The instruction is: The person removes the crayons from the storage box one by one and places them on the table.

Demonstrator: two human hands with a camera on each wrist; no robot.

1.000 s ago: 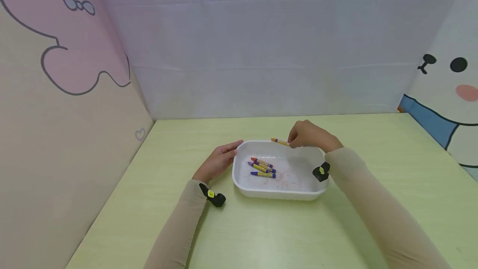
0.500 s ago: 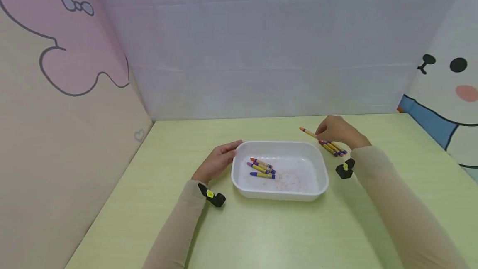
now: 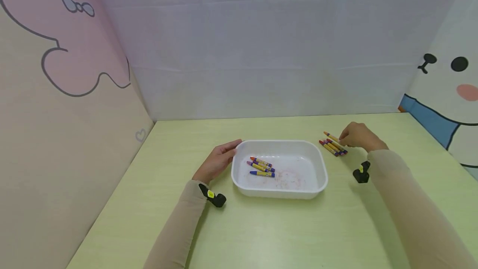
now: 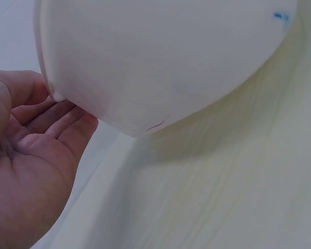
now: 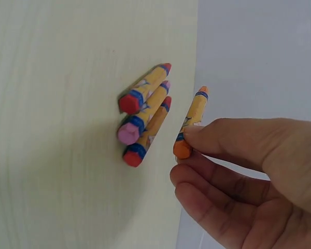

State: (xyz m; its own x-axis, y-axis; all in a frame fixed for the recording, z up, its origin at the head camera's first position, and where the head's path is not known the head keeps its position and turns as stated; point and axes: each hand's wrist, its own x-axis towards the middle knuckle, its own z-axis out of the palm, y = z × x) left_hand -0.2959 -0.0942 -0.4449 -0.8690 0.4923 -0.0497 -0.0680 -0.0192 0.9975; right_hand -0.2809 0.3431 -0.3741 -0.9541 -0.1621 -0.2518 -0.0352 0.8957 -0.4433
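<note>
A white plastic tray sits mid-table with several crayons, among them a blue-tipped crayon, at its left side. My left hand holds the tray's far left corner; in the left wrist view the thumb meets the rim and the fingers lie against the outer wall. Right of the tray, my right hand pinches an orange crayon near its flat end between thumb and forefinger. It hovers close beside a row of a red crayon, a pink crayon and a darker red crayon.
The pale yellow-green table ends at a white back wall. Panels with cartoon drawings stand at the left and right. A dark wrist camera hangs below my right sleeve.
My right hand has carried the orange crayon from above the tray's far rim rightward to the crayons on the table. The left hand stays at the tray.
</note>
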